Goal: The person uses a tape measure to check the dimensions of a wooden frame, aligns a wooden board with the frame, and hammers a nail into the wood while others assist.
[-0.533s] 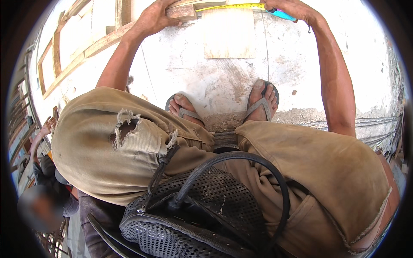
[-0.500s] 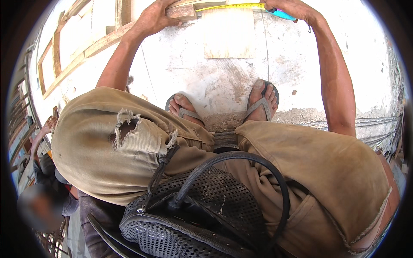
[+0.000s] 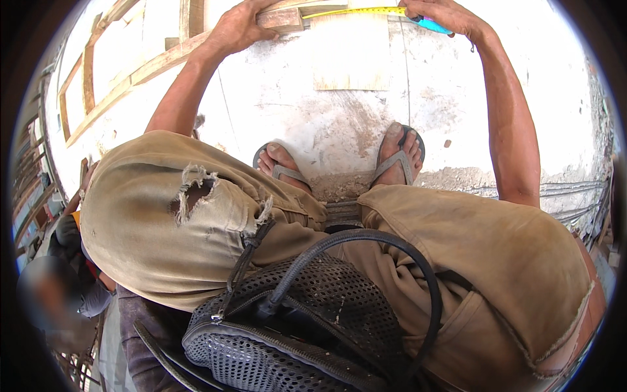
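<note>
Pale dirt-stained floor (image 3: 274, 85), right hand (image 3: 447, 16) curled around blue tape measure (image 3: 433, 26) toward its far edge, yellow blade (image 3: 366, 10) reaching wooden block (image 3: 282, 21), left hand (image 3: 240, 27) half-closed on block, another person (image 3: 65, 238) beyond near-left corner

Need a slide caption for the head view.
Left hand on wood, right hand holding a blue tape measure, yellow blade out between them.

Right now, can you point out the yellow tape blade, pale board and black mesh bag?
Yellow tape blade (image 3: 372, 10), head view, middle of its length.
Pale board (image 3: 351, 55), head view, middle of its face.
Black mesh bag (image 3: 346, 294), head view, on its mesh panel.
</note>
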A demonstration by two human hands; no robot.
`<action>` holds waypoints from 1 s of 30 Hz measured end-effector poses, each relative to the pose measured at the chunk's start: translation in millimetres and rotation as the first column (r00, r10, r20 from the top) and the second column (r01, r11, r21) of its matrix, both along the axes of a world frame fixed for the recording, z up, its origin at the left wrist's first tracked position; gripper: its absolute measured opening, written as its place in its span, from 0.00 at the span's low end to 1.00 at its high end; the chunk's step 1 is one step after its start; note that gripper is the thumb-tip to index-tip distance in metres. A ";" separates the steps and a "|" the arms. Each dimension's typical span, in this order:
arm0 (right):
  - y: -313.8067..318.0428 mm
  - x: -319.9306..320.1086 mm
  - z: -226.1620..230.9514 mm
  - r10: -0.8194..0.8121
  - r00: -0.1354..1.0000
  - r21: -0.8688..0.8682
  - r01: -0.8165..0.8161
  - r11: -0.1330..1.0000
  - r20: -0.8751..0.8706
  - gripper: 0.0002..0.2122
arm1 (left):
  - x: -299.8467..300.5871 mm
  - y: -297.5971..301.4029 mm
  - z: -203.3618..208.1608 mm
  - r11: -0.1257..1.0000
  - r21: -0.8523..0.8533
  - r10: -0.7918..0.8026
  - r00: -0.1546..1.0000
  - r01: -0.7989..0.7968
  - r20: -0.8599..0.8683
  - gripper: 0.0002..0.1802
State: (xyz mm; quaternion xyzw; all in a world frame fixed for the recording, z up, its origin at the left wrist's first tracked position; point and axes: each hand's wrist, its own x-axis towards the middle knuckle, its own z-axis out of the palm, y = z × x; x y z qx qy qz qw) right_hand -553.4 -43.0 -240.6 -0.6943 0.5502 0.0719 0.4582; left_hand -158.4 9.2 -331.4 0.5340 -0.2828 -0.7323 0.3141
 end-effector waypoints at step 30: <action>-7.7 -10.7 -19.2 -0.031 1.000 -0.009 0.031 0.999 -0.007 0.21 | -10.3 -0.9 1.3 0.570 -0.170 -0.001 0.208 0.804 0.978 0.45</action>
